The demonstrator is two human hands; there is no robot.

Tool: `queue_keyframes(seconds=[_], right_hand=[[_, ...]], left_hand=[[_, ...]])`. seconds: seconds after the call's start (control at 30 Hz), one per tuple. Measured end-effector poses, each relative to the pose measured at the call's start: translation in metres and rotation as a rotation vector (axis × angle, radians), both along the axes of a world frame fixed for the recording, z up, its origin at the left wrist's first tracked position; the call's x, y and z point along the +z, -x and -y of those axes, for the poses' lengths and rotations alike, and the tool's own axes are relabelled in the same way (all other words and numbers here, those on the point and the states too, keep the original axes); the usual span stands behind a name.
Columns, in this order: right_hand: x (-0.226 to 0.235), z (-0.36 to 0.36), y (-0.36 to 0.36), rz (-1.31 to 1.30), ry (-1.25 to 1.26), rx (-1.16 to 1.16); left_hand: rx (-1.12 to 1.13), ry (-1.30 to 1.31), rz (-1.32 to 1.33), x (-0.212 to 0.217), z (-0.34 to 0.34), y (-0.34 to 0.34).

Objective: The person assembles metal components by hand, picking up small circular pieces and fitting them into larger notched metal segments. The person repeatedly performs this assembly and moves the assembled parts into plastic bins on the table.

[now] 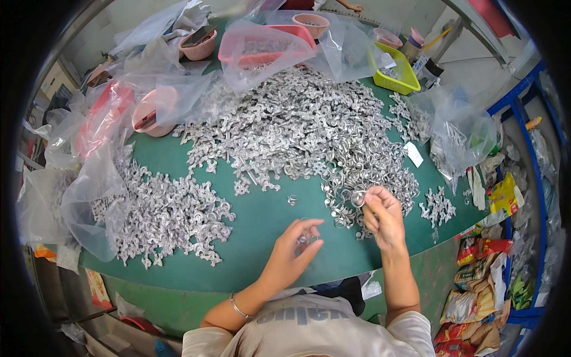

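We see our right hand (382,217) raised above the green table (256,214), its fingertips pinched shut on a small metal ring (357,199). Just beyond and to the left of that hand lies a heap of loose rings (363,172), running back into the large pile of silvery metal pieces (291,125) that fills the far middle of the table.

Our left hand (295,250) rests low on the table, fingers curled together around a small ring piece (304,238) held at their tips. A single stray ring (292,200) lies just ahead of this hand on bare green surface, which stays open between the two hands and forward to the pile's near edge. Further left of it sits a second heap of winged metal pieces (172,217), spilling from a clear plastic bag (95,196).

The table's near edge curves just behind both wrists. To the right of the right hand a small cluster of pieces (437,207) sits close to the table's right rim, with colourful packets (482,291) below it on the floor.
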State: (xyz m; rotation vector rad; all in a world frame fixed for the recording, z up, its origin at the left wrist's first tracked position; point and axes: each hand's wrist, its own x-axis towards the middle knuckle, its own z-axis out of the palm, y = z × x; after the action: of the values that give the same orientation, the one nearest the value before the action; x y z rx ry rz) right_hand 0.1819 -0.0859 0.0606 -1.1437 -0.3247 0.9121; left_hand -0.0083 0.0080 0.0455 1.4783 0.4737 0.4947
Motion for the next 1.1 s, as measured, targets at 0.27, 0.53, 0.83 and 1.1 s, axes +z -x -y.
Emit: queue_keyframes(seconds=[0.27,0.53,0.83,1.1], right_hand=[[0.003,0.02,0.044,-0.048,-0.063,0.114],[0.012,0.025,0.061,0.857,0.116,-0.087],[0.005,0.02,0.069,1.233,0.036,-0.324],[0.006,0.025,0.075,1.322,-0.025,-0.308]], left_hand=[[0.015,0.312,0.142,0.008,0.012,-0.026],[0.125,-0.058,0.069,0.01,0.015,-0.023],[0.186,0.155,0.141,0.013,0.027,-0.02],[0.209,0.132,0.176,0.017,0.03,-0.014]])
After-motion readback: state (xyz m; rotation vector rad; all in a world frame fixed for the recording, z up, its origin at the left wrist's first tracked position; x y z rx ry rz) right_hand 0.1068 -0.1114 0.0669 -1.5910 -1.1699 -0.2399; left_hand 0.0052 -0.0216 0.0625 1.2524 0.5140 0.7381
